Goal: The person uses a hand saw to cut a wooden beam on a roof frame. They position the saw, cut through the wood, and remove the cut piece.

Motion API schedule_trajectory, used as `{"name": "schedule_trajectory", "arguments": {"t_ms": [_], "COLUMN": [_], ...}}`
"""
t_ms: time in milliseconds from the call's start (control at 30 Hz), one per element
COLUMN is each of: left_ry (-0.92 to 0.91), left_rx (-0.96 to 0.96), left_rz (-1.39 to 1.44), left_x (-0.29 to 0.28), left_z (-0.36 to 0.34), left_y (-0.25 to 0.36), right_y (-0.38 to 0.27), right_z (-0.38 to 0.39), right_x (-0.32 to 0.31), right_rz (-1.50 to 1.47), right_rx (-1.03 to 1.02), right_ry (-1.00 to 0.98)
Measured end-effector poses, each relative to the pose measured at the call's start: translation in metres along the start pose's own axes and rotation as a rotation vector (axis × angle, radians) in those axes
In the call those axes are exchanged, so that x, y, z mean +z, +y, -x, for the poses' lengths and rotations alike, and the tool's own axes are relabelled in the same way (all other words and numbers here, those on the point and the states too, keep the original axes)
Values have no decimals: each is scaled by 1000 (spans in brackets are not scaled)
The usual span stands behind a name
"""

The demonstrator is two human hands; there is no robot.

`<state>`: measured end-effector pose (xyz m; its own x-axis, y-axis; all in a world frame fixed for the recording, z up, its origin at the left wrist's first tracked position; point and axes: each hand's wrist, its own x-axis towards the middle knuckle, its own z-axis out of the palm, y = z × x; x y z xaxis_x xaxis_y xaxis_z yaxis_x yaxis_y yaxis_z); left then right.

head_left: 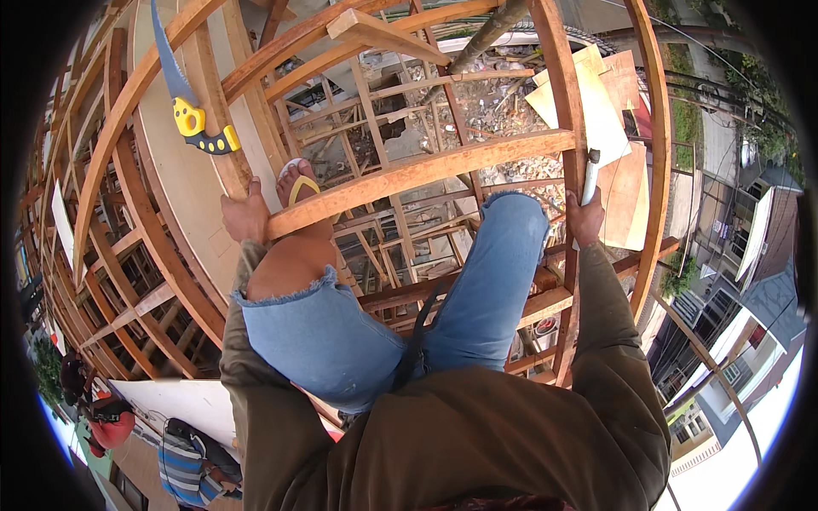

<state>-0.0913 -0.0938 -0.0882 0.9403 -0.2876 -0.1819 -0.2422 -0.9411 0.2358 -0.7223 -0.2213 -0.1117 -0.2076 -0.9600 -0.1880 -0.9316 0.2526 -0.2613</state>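
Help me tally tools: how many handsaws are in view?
1: a handsaw with a yellow-and-black handle, lying over the plank beyond the left hand. Others may be hidden.

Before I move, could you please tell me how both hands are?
Left hand: closed on the near end of a wooden plank.
Right hand: closed around a pale-handled tool, possibly a hammer.

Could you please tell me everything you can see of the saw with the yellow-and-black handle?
The saw has a bluish-grey, metallic-looking blade, toothed and narrowing upward, and a yellow handle with black parts and dots, seemingly plastic. It lies at the upper left, its handle over a wooden beam, its blade pointing toward the picture's top edge. No hand holds it; the left hand is below it, apart.
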Motion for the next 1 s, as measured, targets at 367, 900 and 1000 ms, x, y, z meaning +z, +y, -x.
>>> {"name": "schedule_trajectory", "arguments": {"t_ms": [367,900,1000], "left_ry": [-53,-64,-61], "left_rx": [107,-143,-154], "left_rz": [253,-24,-40], "left_x": [23,9,8], "left_z": [-8,-28,-25], "left_y": [-14,22,30], "right_y": [-1,-23,4], "right_z": [10,7,4], "right_x": [1,-9,6], "right_rz": [-6,47,159], "right_rx": [67,103,82], "right_ry": [-20,-63,-23]}}
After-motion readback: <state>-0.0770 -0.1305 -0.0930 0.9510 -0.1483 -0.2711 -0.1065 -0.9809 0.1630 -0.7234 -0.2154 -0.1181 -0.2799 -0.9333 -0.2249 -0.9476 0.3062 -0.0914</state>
